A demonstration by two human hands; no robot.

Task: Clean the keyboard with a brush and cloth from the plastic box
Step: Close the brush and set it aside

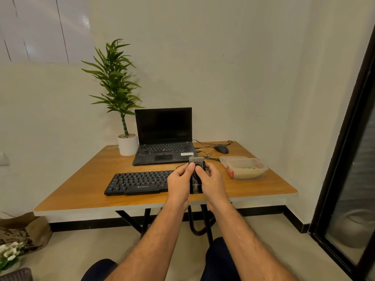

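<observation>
Both hands are closed round a small black plastic brush tool (196, 175) held upright above the front edge of the worktop; the left hand (179, 182) pinches its upper body with the thumb on top, and the right hand (211, 182) wraps the other side, thumb on what looks like a round button. A short row of pale bristles or comb teeth stands at its top end. It seems light and rigid, with a smooth casing that could slip, so a grip low on the body, clear of the soft tip, looks the sensible hold.

The flat black plastic keyboard (138, 182) lies on the worktop just left of the left hand, partly hidden behind it. It looks stiff and steady, though its keys would give under pressure. To the right of the right hand sits the clear plastic box with red clips (246, 169), open, with a pale yellowish cloth (246, 171) folded inside, soft and limp by the look of it.

The wooden worktop (81, 185) is smooth and level. Beyond the hands stand an open black laptop (163, 136), a black mouse (221, 149) and a potted green plant (126, 145), against plain cream walls.
</observation>
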